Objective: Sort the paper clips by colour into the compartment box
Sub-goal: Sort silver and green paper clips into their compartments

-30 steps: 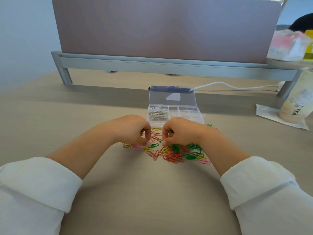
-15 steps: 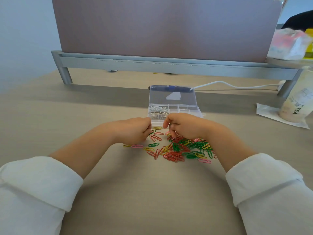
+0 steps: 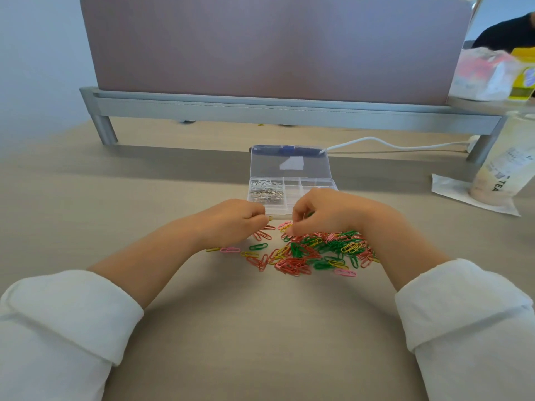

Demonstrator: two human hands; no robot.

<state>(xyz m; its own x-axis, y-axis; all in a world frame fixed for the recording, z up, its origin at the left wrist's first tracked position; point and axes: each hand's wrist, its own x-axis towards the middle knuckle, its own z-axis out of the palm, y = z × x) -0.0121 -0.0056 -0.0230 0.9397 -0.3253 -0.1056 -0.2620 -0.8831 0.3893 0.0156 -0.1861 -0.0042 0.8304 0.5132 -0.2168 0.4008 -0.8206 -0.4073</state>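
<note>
Both hands have moved away from the person and toward the box over the last second, and more of the pile shows under the right wrist than before; the left hand (image 3: 234,221) sits with its fingers curled in, knuckles up, fingertips just short of the near edge of the compartment box (image 3: 293,189); whether it holds a clip I cannot tell; the right hand (image 3: 327,212) is curled too, its fingers (image 3: 291,231) pointing down at the far left corner of the pile, and whether they pinch a clip cannot be told; the loose paper clips (image 3: 312,253), red, green, yellow and pink, lie on the table (image 3: 260,328) between the two hands and under the right wrist, with a few stragglers trailing below the left hand; the box stands just beyond both hands, its clear lid (image 3: 289,166) open and leaning back; the compartment beyond the left fingertips holds white clips (image 3: 265,184) at the far side and silver clips (image 3: 266,195) nearer; the right hand hides the box's near right part; a white cable (image 3: 390,143) runs beyond the right hand, and a drink cup (image 3: 503,169) stands on a napkin (image 3: 451,189) well off to its right.
</note>
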